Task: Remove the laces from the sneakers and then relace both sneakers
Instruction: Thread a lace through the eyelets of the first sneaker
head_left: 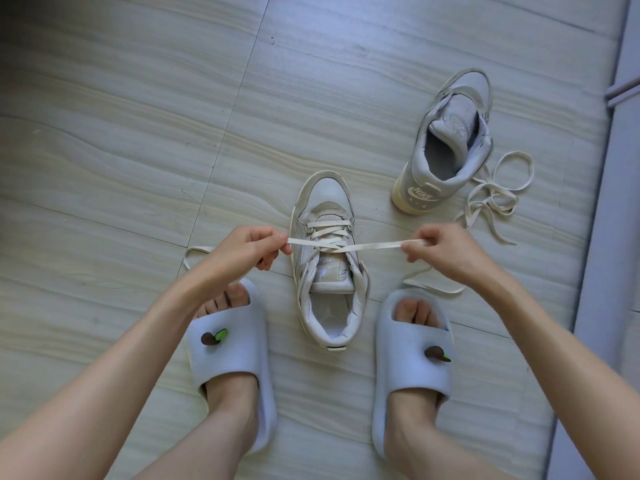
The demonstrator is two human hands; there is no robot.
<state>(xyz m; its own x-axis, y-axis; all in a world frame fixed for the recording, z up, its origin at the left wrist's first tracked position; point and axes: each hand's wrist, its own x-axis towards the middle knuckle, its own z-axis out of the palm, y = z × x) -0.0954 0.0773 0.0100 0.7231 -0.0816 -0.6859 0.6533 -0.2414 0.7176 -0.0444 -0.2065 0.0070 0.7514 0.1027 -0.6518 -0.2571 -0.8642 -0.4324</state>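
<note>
Both hands, left (254, 245) and right (438, 249), pinch the lace (363, 245) ends, pulling outward to snug the crossings; your slides (228, 358) flank the sneaker (329, 258).

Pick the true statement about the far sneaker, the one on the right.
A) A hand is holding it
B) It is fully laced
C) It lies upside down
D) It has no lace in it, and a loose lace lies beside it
D: the far sneaker shows empty eyelets, with the loose lace on the floor beside it.

Bare floor (121, 133) left of near sneaker (329, 258)
</note>
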